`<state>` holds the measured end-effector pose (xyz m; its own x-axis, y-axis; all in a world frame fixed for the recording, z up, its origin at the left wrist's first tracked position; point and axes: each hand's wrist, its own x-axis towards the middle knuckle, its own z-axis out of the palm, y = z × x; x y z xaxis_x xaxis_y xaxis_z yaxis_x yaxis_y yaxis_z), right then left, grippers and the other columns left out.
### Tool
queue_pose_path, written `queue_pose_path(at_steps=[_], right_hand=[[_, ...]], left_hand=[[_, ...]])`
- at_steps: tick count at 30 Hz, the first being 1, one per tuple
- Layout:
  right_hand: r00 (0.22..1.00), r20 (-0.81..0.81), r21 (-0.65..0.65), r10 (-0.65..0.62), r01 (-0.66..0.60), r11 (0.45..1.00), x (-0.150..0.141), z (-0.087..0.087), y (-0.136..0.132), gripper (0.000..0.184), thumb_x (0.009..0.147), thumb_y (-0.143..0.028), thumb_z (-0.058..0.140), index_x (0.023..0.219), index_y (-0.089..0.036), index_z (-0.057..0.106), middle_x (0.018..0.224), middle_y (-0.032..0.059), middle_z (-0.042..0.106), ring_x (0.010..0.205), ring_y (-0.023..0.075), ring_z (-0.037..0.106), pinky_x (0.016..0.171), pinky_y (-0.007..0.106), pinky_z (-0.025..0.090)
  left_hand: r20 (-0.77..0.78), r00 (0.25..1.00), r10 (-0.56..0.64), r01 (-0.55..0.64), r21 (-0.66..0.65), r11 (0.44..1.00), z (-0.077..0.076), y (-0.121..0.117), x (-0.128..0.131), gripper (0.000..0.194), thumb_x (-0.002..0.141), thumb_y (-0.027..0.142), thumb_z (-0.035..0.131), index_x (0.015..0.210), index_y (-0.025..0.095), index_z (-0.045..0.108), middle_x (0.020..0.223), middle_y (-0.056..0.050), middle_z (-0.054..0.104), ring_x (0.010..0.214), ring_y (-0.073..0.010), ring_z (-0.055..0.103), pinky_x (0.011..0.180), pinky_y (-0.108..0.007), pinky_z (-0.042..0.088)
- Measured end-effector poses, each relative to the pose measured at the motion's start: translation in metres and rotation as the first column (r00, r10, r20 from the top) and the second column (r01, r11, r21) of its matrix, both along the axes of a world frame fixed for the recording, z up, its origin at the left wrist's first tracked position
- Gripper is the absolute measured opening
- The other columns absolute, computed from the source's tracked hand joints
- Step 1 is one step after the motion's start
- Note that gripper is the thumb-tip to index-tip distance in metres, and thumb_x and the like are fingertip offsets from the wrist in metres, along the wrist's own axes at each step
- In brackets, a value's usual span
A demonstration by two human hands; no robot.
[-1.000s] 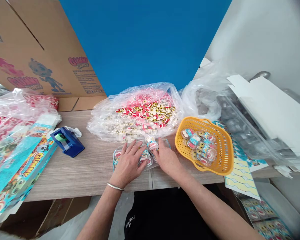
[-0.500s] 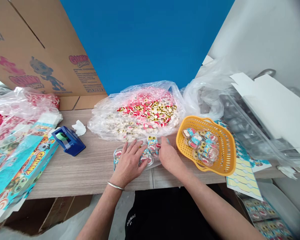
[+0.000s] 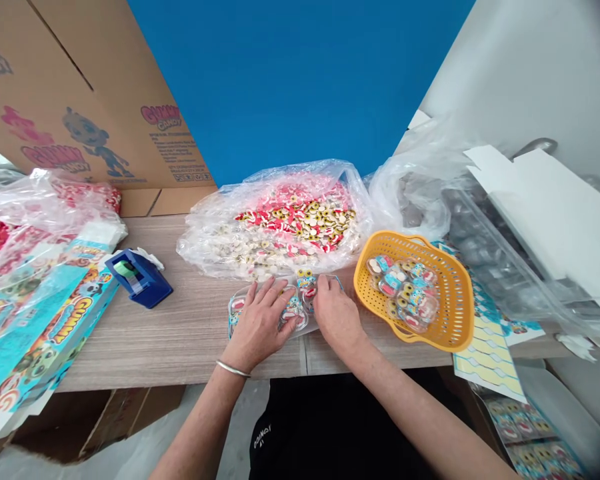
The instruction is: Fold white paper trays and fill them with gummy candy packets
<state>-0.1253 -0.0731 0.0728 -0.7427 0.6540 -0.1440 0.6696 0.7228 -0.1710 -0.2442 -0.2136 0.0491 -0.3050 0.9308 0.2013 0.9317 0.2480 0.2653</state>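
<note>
My left hand [image 3: 263,325] lies flat with fingers spread over a clear plastic tray [image 3: 307,329] of small candy packs, a metal bangle at its wrist. Under and beside its fingers show several clear packs with red-and-white pieces. One candy pack [image 3: 307,287], with yellow-ringed eyes on a blue card, sits between my hands. Close against its right side, my right hand [image 3: 337,317] is closed, fingers curled down at the tray's right end; whatever lies under the fingertips is hidden.
A yellow basket [image 3: 460,313] with several candy packs stands at right. Behind the tray lies a clear bag [image 3: 205,233] of loose gummies. A blue tape dispenser [image 3: 150,287] and printed cartons [image 3: 75,313] are at left. Clear plastic trays [image 3: 510,253] stack far right.
My right hand has drawn back from the middle pack, shifted slightly right and curled its fingers at the tray's right end. My left hand stays spread on the tray. The view has shifted slightly.
</note>
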Motion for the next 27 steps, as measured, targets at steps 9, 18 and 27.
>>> queue_pose_path(at_steps=[9, 18, 27], right_hand=[[1.0, 0.01, -0.124, -0.009, 0.011, 0.992, -0.004, 0.005, 0.01, 0.038, 0.098, -0.012, 0.035, 0.135, -0.01, 0.045, 0.118, 0.0197, 0.066, 0.096, 0.0293, 0.072, 0.075, 0.035, 0.053], [0.99, -0.132, -0.413, -0.042, -0.017, 0.911, -0.002, -0.004, 0.018, 0.066, 0.09, -0.009, 0.043, 0.153, -0.004, 0.025, 0.137, 0.0222, 0.06, 0.12, 0.0255, 0.064, 0.099, 0.033, 0.047], [0.995, -0.104, -0.219, 0.0, -0.023, 0.976, -0.006, 0.011, 0.022, 0.036, 0.098, -0.017, 0.038, 0.129, -0.013, 0.056, 0.113, 0.0156, 0.071, 0.101, 0.0251, 0.069, 0.084, 0.032, 0.048]], left_hand=[[0.01, 1.0, -0.004, 0.004, -0.008, 1.0, 0.001, 0.001, 0.0, 0.047, 0.095, 0.04, 0.058, 0.14, 0.024, 0.055, 0.151, -0.01, 0.051, 0.145, -0.0356, 0.039, 0.119, -0.062, 0.028], [0.007, 1.0, -0.012, 0.012, -0.014, 1.0, -0.001, 0.0, 0.0, 0.05, 0.095, 0.04, 0.058, 0.142, 0.023, 0.052, 0.152, -0.01, 0.05, 0.146, -0.0363, 0.036, 0.119, -0.064, 0.026], [0.005, 1.0, -0.014, 0.014, -0.01, 1.0, 0.0, 0.0, 0.0, 0.049, 0.094, 0.038, 0.059, 0.14, 0.023, 0.054, 0.151, -0.01, 0.051, 0.145, -0.0361, 0.037, 0.119, -0.064, 0.027]])
